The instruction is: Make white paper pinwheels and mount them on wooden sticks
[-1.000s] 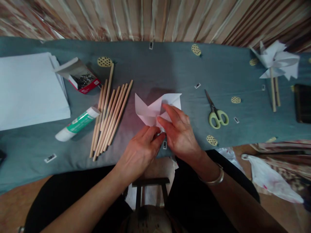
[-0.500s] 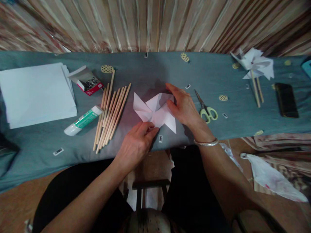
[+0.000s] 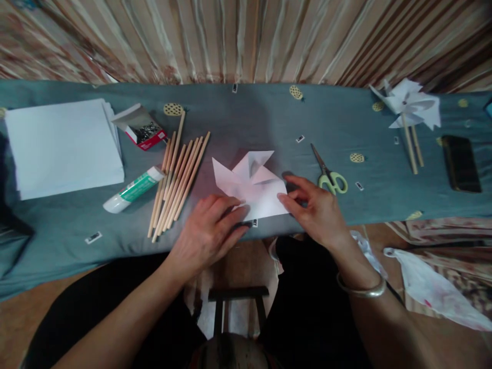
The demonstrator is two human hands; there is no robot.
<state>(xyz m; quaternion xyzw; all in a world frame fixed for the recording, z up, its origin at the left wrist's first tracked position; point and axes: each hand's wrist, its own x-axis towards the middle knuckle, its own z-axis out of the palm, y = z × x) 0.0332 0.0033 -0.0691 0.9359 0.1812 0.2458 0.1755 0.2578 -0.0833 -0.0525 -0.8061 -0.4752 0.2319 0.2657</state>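
A partly folded white paper (image 3: 265,200) lies flat near the front edge of the desk (image 3: 330,115), between the person's two hands, its long axis running from the upper left down to the lower right. One pointed corner aims up and to the left, a folded flap at the top points to the right, and a broad unfolded corner reaches toward the lower right. The left hand (image 3: 209,230) has its forefinger and thumb close together at the paper's lower-left edge; whether they pinch it or merely press on it, I cannot tell. The right hand (image 3: 317,205) has thumb and forefinger parted, the thumb touching the paper's right edge. A grey-green cloth (image 3: 215,110) printed with yellow pineapples and small labels covers the surface. To the left are wooden sticks (image 3: 175,189) lying slantwise, a glue stick (image 3: 134,189) touching them, an open red-and-white box (image 3: 148,138) of small metal pieces, and a stack of white sheets (image 3: 65,148). To the right lie scissors (image 3: 329,179), blades pointing away from the person, then paper pinwheels (image 3: 411,105) on sticks and a dark phone (image 3: 461,163). A striped curtain (image 3: 230,41) hangs behind; below are a stool (image 3: 238,293), brown floor (image 3: 23,320) and a white plastic bag (image 3: 434,284).
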